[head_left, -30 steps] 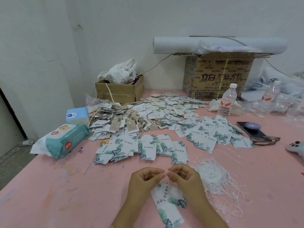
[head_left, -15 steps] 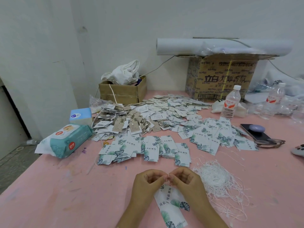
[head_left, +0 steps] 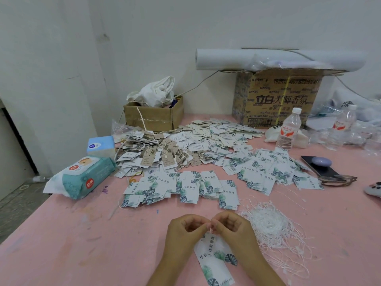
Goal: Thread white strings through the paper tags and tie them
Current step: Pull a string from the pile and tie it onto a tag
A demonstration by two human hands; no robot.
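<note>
— As we look at the lower middle of the frame, we see our left hand (head_left: 185, 230) and our right hand (head_left: 234, 228) close together, almost knuckle to knuckle.

— Yes. Both have the fingers curled in. The thumb and forefinger of each one pinch a short white string (head_left: 210, 231) just where the two hands meet.

— And where are the paper tags?

— We see the leaf-printed tags (head_left: 214, 256) under the hands, overlapping. Their top end is at the string, and the rest lies toward the bottom edge on the pink table (head_left: 61, 244). We cannot tell if a knot is there, because the fingertips hide it.

— Right of our right hand we see the heap of loose white strings (head_left: 266, 223), near the hand but apart from it.

— Above the hands, in the centre, the rows of leaf tags (head_left: 185, 186) lie flat. Behind them a wide pile of tags reaches the small cardboard box (head_left: 153, 118) and the big printed box (head_left: 276, 98) at the upper right.

— At the left we see a pack of wet wipes (head_left: 82, 178), and at the right a water bottle (head_left: 288, 129) stands upright.
</note>
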